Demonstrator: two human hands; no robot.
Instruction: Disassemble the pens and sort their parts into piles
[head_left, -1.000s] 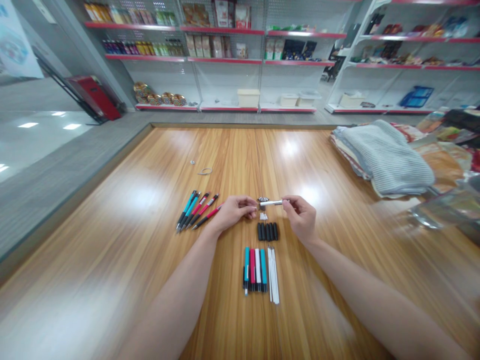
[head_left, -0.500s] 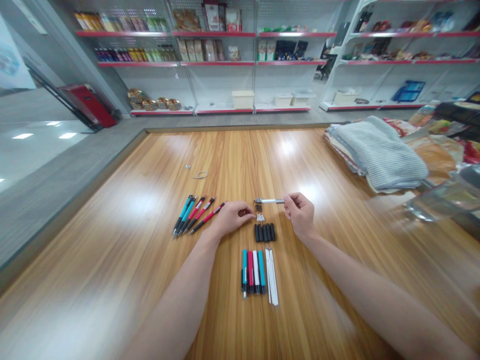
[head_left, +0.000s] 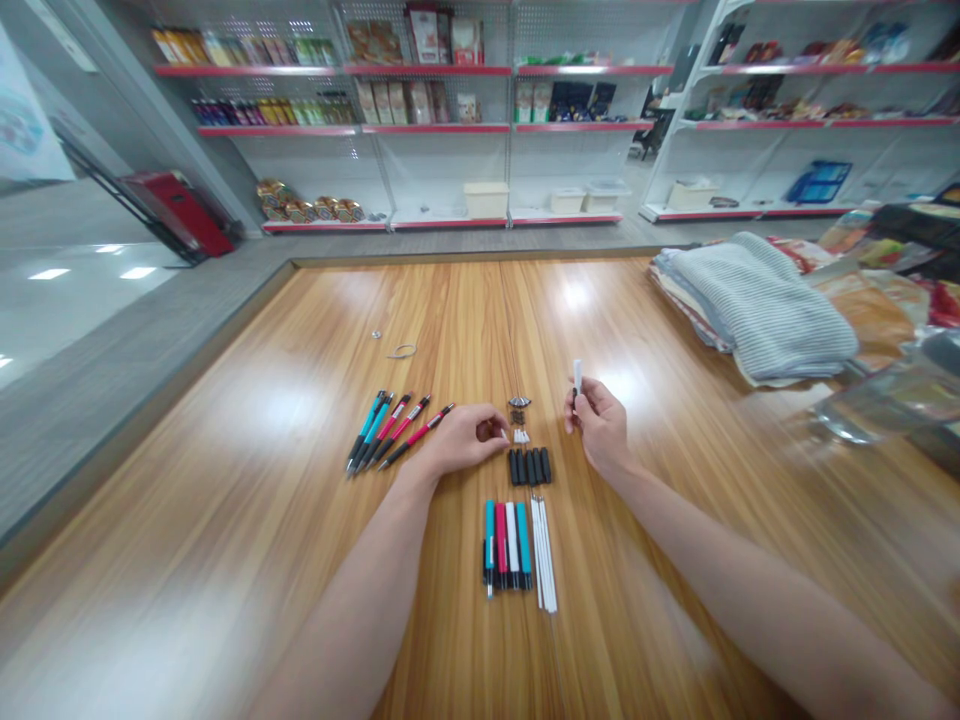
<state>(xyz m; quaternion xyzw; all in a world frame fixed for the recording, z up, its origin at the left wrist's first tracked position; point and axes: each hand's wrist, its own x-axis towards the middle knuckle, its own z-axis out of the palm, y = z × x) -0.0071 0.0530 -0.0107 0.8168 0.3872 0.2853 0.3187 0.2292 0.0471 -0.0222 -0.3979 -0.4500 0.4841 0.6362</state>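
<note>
My right hand [head_left: 598,422] is closed around a white pen barrel [head_left: 577,374], which stands nearly upright with its white end above the fingers. My left hand [head_left: 474,438] rests on the table with thumb and forefinger pinched; whatever lies between the tips is too small to make out. Just right of those fingertips are small white pieces [head_left: 521,437], dark springs [head_left: 517,417] and a fan of metal pen tips [head_left: 519,402]. Below them is a row of black grips [head_left: 530,466], then several coloured pen barrels [head_left: 507,545] beside white refills [head_left: 544,555].
Several assembled pens [head_left: 390,432] lie left of my left hand. Farther back are a looped ring [head_left: 402,351] and a small metal bit [head_left: 376,335]. Folded cloth [head_left: 757,305] and a clear container [head_left: 862,405] occupy the right side. Stocked shelves [head_left: 435,127] stand beyond the table.
My right hand has turned the white barrel from lying level, pointing left at the metal tips, to upright. It is now away from the tips. My left hand has barely moved.
</note>
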